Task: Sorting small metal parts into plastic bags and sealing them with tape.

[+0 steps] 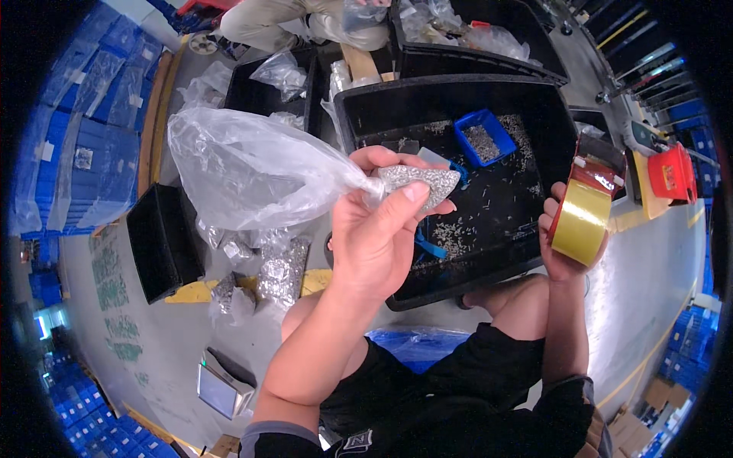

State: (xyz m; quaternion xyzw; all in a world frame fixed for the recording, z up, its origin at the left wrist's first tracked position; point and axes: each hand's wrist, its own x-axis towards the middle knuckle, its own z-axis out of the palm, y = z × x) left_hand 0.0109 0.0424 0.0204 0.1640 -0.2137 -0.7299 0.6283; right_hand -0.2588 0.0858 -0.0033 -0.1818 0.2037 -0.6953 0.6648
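Observation:
My left hand (372, 244) is closed round the twisted neck of a clear plastic bag (252, 168). The bag's loose, puffed end spreads out to the left; its full end, packed with small silvery metal parts (424, 183), pokes out to the right of the fingers. Over on the right, my right hand (563, 267) grips a tape dispenser (589, 164) carrying a wide roll of yellow tape. Beneath the hands lies a large black tray (458, 90), with small metal parts scattered over its bottom. A small blue bin (485, 137) of such parts sits inside it.
Filled clear bags (282, 271) lie on the floor left of the tray. Another black bin (164, 243) stands further left, and a scale (221, 385) sits lower down. Someone in light trousers (267, 23) is across from me. A red container (672, 174) stands at right.

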